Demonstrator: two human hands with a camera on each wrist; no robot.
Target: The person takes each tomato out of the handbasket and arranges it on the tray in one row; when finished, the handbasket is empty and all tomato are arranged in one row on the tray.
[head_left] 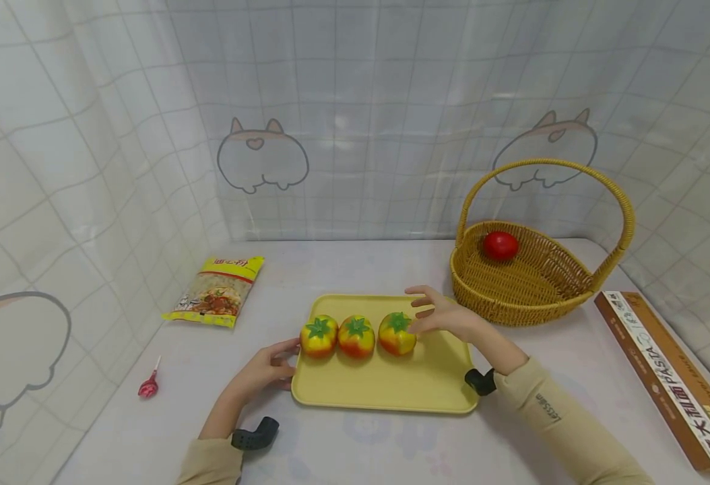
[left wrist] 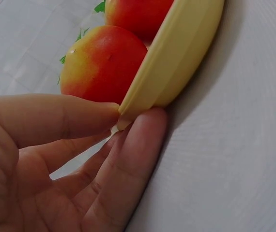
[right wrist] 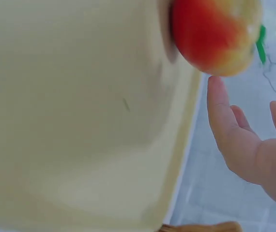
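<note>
Three red-and-yellow fruits with green leafy tops, like tomatoes or persimmons, sit in a row on a yellow tray (head_left: 385,397): a left one (head_left: 318,337), a middle one (head_left: 357,338) and a right one (head_left: 396,335). My left hand (head_left: 264,369) pinches the tray's left edge; in the left wrist view the thumb lies at the rim, other fingers beneath. Over the tray's right half, my right hand (head_left: 446,316) has its fingers spread and holds nothing. In the right wrist view, one fingertip (right wrist: 215,83) is close against the right fruit (right wrist: 215,36); contact is unclear.
A wicker basket (head_left: 525,306) with a tall handle stands behind the tray to the right, holding a red round item (head_left: 501,246). A long pasta box (head_left: 664,377) lies far right. Left are a yellow food packet (head_left: 215,291) and a red lollipop (head_left: 149,385).
</note>
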